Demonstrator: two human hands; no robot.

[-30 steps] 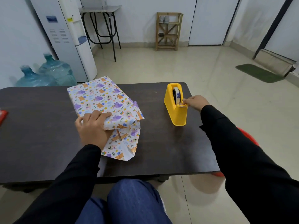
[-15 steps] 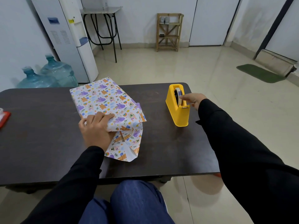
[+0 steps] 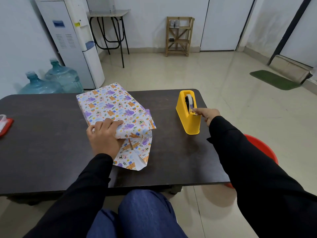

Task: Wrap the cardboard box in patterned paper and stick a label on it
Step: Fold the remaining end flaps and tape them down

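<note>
1. Nearest on the counter (image 3: 171, 165), one loose flap of the patterned paper (image 3: 137, 152) lay flat in front of the box and was not yet folded up. The paper looked thin and light and would crease or tear easily. I judge it is better to take it along a folded edge than at a corner.
2. Just behind this flap, the left hand (image 3: 104, 134) had its fingers curled over the upper fold and held it down on the near end of the cardboard box (image 3: 109, 102). There was one box, lying a little left of the middle of the counter, with its top fully covered. It seemed stiff and not heavy, so pressing on its edges should be safe.
3. To the right, well apart from the box, stood one yellow tape dispenser (image 3: 187, 122) with one roll. The right hand (image 3: 208, 114) pinched the free end of the tape (image 3: 190, 104) at the cutter. Tape is sticky and can curl on itself, so it probably needs to be pulled taut.
4. At the left edge was one red-lidded container (image 3: 5, 124), partly out of view.
5. Farthest, on the floor, stood two water bottles (image 3: 63, 79) and one wooden rack (image 3: 179, 36). I could see no label.
</note>
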